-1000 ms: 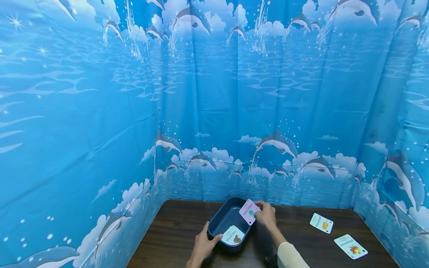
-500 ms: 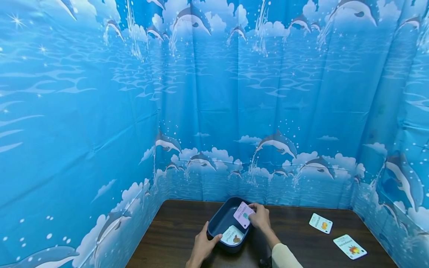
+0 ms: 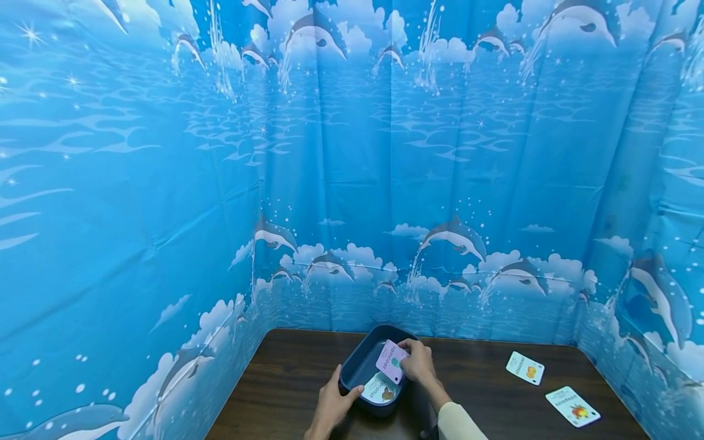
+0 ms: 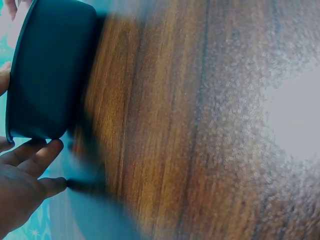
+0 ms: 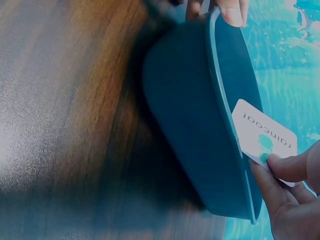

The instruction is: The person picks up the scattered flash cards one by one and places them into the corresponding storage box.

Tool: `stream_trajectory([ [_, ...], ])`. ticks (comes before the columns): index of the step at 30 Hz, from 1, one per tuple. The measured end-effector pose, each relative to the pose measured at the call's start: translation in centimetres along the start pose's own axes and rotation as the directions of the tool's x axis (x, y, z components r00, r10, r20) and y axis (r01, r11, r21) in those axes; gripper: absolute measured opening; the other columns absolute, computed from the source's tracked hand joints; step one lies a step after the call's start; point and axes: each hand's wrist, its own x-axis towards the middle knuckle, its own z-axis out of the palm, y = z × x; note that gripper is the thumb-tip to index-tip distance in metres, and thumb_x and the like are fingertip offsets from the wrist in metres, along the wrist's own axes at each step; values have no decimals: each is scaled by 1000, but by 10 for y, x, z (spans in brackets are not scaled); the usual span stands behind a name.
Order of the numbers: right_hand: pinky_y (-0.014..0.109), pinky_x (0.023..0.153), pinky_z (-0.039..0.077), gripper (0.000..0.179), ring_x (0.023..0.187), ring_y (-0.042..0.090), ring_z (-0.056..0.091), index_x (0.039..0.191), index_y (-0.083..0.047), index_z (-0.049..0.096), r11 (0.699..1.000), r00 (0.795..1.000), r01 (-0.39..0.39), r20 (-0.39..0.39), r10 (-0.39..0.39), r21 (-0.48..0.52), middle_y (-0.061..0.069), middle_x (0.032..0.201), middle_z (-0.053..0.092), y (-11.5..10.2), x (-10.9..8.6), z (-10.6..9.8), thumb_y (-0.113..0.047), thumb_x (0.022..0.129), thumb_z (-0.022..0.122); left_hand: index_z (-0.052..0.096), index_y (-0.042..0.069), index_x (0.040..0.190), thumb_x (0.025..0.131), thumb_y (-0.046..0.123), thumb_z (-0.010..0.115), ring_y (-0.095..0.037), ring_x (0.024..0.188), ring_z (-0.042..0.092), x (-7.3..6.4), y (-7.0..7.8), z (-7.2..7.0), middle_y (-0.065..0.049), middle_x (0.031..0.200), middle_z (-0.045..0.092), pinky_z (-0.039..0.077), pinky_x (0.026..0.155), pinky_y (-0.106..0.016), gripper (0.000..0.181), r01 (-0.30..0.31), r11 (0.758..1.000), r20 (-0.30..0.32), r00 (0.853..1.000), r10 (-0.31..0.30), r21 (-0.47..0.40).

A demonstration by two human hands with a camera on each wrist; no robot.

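Note:
A dark blue rectangular tub (image 3: 359, 365) with rounded corners stands on the table. My left hand (image 3: 332, 400) grips its near left side, thumb over the rim and fingers along the outer wall. In the left wrist view the fingers (image 4: 42, 159) touch the tub's end. My right hand (image 3: 420, 365) pinches a pink card (image 3: 389, 359) printed "raincoat" between thumb and fingers, over the tub's right rim. Inside the tub lies a white card (image 3: 379, 390) printed "coconut", its upper part overlapped by the pink card. The right wrist view shows the raincoat card (image 5: 264, 137) slanting across the rim.
Two white fruit cards, an orange-fruit card (image 3: 525, 368) and a red-and-yellow-fruit card (image 3: 573, 406), lie on the right part of the dark wooden table (image 3: 473, 379). A blue dolphin-print curtain (image 3: 352, 214) hangs along the table's back and sides.
My right hand has moved left with the raincoat card, carrying it from the tub's right edge further over the inside. The left hand and the tub have stayed put.

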Motion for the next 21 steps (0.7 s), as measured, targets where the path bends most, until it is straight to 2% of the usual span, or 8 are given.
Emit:
stream_trajectory([
  [8, 49, 84, 63, 35, 93, 30, 64, 120, -1, 76, 1000, 1000, 9, 21, -9, -4, 24, 118, 72, 2, 0, 8, 13, 89, 68, 40, -11, 159, 94, 37, 85, -54, 132, 61, 3, -2, 1, -41, 148, 56, 51, 105, -69, 92, 23, 1000, 16, 1000, -22, -11],
  [17, 47, 78, 64, 35, 89, 28, 64, 120, -2, 76, 999, 998, 33, 52, -31, -29, 22, 116, 71, 0, -4, 16, 13, 90, 68, 40, -10, 159, 93, 37, 85, -53, 131, 62, 2, -3, 1, -40, 148, 56, 52, 105, -68, 93, 12, 1000, 20, 1000, -12, 2],
  [21, 48, 78, 64, 37, 89, 27, 65, 118, -2, 77, 996, 996, 69, 62, -66, -49, 21, 116, 74, -3, -6, 20, 15, 86, 67, 39, -10, 159, 94, 37, 85, -54, 132, 61, 4, -3, 1, -40, 148, 56, 51, 106, -69, 93, 15, 1000, 23, 1000, -15, 6],
])
